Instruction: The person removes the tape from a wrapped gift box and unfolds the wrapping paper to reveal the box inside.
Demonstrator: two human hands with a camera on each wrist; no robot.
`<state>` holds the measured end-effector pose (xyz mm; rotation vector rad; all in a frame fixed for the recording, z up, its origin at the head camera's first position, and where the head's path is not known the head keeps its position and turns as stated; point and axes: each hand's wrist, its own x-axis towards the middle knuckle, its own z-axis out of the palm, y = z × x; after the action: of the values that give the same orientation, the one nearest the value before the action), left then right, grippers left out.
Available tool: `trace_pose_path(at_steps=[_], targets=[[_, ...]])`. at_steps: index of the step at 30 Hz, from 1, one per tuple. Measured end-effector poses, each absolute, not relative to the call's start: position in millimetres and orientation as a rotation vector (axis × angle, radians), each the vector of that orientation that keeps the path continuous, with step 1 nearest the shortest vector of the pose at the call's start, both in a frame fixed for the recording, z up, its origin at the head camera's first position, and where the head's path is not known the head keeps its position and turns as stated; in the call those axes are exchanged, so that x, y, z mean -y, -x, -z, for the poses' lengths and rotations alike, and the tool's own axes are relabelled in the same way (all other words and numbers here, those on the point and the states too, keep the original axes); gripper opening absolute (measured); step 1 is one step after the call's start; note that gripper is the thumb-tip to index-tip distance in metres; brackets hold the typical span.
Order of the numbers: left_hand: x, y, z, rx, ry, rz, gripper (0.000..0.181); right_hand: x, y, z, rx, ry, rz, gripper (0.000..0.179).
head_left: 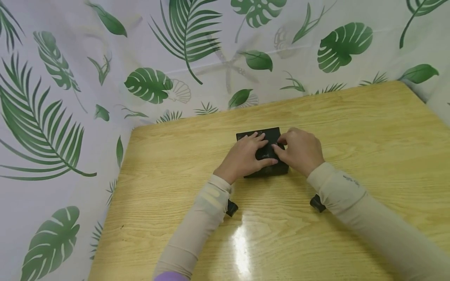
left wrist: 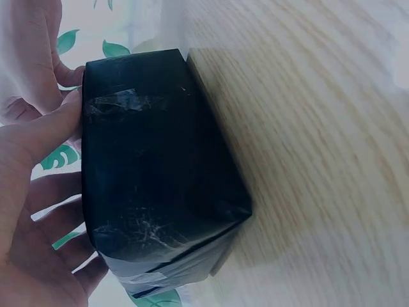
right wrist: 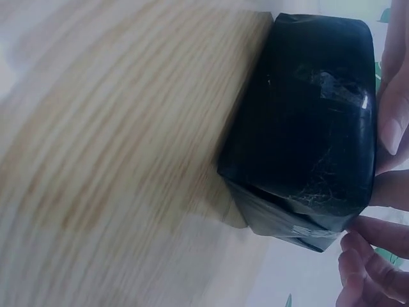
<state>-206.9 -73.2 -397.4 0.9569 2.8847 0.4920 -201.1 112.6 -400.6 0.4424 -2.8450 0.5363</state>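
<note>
A black wrapped box-shaped package (head_left: 267,170) lies on the wooden table, its dark covering creased and scuffed, with shiny clear tape (left wrist: 121,101) on one side face. My left hand (head_left: 242,158) rests on the package's top with fingers spread and thumb stretched along the near edge. On the right, my right hand (head_left: 301,150) has its thumb and index fingertip brought together at the package's top right edge, pinching there. In the right wrist view its curled fingertips (right wrist: 354,252) sit at the package's corner. What exactly is between them is hidden.
The wooden table (head_left: 158,187) extends around the package. Behind and to the left hangs a white cloth (head_left: 211,39) printed with green leaves. Small black devices (head_left: 318,203) show under both wrists.
</note>
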Motion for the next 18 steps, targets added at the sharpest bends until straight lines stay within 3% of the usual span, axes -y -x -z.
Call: trace_pose_path(at_steps=[18], targets=[[72.2, 206.4, 396.7, -2.901, -0.952, -0.466, 0.072, -109.6, 202.0, 400.2, 2.815, -0.452, -0.472, 0.019]])
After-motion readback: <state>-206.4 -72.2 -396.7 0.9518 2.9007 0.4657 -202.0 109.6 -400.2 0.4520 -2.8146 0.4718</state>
